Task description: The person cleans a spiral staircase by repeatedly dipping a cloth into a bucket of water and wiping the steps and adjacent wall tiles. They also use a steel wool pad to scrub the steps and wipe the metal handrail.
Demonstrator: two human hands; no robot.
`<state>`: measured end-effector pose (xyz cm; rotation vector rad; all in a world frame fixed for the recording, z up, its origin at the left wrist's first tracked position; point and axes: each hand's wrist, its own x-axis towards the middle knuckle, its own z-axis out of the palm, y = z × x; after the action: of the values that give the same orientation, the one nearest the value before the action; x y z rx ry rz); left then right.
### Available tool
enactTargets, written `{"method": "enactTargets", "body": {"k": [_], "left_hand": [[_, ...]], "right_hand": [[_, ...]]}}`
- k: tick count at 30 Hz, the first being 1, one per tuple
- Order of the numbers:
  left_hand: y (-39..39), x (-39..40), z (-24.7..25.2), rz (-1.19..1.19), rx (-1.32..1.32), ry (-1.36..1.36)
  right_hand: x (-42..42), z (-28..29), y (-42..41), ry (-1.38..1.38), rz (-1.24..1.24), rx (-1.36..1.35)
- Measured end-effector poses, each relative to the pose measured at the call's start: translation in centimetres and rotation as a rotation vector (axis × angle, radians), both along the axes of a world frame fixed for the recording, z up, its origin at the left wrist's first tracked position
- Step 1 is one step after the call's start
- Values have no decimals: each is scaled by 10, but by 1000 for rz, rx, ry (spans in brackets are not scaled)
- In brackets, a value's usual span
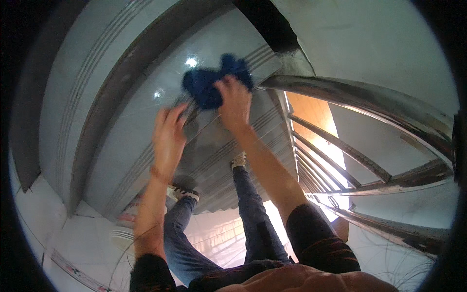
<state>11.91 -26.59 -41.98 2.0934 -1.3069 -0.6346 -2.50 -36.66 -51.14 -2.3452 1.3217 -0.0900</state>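
Note:
A dark blue cloth (204, 89) lies bunched on a grey tiled stair tread (171, 62), blurred at its edges. My right hand (235, 104) is on the cloth's near right part, fingers curled over it. To the lower left, my left hand (169, 133) hovers at or just above the grooved front edge of the tread; whether it touches cannot be told. Its fingers are apart and nothing is in them. Bright light reflections show on the tread left of the cloth.
A shiny metal handrail (350, 95) with several balusters (339, 157) runs down the right side. More steps (91, 65) rise at the upper left. My shoes (184, 193) stand on lower steps. White tiled wall (87, 237) lies at left, with a pale object (124, 237) beside it.

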Motion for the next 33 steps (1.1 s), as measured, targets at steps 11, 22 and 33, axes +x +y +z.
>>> {"method": "enactTargets", "body": {"k": [11,22,33], "left_hand": [[152,-27,21,264,142,300],[164,1,32,325,88,377],[193,11,26,346,106,231]], "right_hand": [[-5,-34,-109,-188,-625,-443],[28,-42,-123,-79,-576,-506],[164,-34,27,-137,146,-308]]}}
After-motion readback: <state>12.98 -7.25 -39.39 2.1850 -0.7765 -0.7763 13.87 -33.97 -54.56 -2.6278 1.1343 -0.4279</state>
